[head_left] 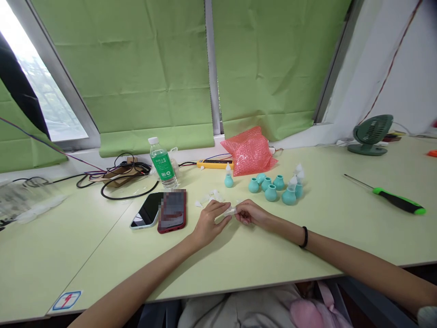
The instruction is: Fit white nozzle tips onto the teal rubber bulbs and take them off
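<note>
A small clear plastic nozzle piece [231, 211] is pinched between the fingertips of my left hand [210, 222] and my right hand [251, 212], just above the table. My right fingers are curled and partly hide its end. Beyond my left hand lies a loose pile of small white plastic tips [212, 196]. Several teal squeeze bulbs [271, 193] with open necks stand past my right hand. A few bulbs there carry clear and white nozzles, such as the bulb with a tip [289, 196]. Another tipped bulb [228, 181] stands apart, farther back.
Two phones [172, 212] lie left of my hands, near a water bottle [163, 164]. Behind are black cables [119, 175], a yellow power strip [215, 164] and pink bubble wrap [251, 152]. To the right are a screwdriver [398, 199] and a green fan [372, 132].
</note>
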The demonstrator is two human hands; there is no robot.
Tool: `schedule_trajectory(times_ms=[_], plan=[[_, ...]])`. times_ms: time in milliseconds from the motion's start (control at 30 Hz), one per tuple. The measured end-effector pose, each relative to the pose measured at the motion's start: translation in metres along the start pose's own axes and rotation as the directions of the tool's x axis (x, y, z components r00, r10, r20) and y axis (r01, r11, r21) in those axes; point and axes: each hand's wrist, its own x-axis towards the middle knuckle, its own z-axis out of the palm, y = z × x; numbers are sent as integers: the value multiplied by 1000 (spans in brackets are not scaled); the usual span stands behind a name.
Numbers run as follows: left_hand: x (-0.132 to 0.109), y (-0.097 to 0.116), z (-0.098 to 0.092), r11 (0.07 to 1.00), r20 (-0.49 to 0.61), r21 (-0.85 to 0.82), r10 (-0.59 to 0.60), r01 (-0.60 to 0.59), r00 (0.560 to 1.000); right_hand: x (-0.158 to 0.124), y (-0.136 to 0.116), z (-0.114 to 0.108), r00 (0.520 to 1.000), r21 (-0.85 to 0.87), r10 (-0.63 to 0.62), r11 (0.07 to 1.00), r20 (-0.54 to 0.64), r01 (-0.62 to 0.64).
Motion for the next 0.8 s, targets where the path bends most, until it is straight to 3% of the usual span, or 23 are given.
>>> schedule_trajectory(times_ms=[200,367,500,700,800], plan=[[-2,-4,2,997,-7,45,55,-55,998,0,1,0,1000,28,-30,999,-1,30],[-4,-4,3,997,99,70,-18,11,995,0,1,0,999,57,-46,997,0,46],[-5,-4,4,997,108,61,-47,41,993,-1,2,2,999,64,-49,997,10,49],[-5,-1,3,998,74,-15,-56,57,996,-3,0,5,997,15,-72,997,8,72],[-3,3,-1,972,67,-166,-156,166,985,-4,-5,7,996,-36,-91,995,2,91]])
